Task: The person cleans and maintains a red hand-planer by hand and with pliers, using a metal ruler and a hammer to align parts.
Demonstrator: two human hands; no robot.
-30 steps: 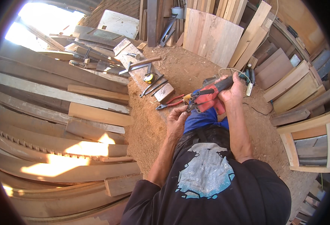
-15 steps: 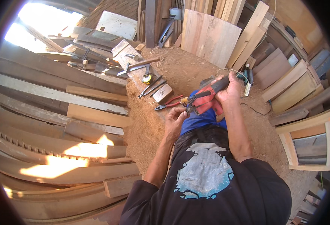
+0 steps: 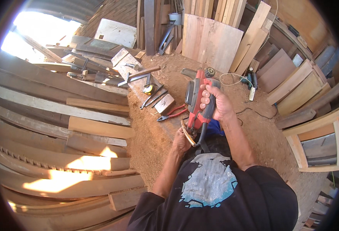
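My right hand (image 3: 218, 101) is closed round the black handle of a red and black electric planer (image 3: 195, 109), which is raised over my lap. The planer's round black knob (image 3: 210, 72) points away from me. At its near end, my left hand (image 3: 181, 141) is closed on the tool, its fingertips partly hidden. Beside that hand a curved tan strip (image 3: 188, 133) shows, and a thick black cord (image 3: 202, 133) hangs from the planer. Red-handled pliers (image 3: 172, 113) lie left of the tool, near a small wooden block (image 3: 164, 104).
A board (image 3: 120, 61) on the sawdust-covered ground carries a hammer (image 3: 142, 73), a square and a yellow tape measure (image 3: 148, 89). Long planks (image 3: 61, 100) are stacked at left. A wide wooden panel (image 3: 211, 38), a green power tool (image 3: 250, 79) and a wooden frame (image 3: 316, 139) stand beyond and right.
The planer has been turned from lying slanted to standing more upright, its knob end now pointing away from me. My right hand has moved left and nearer; my left hand has come slightly nearer.
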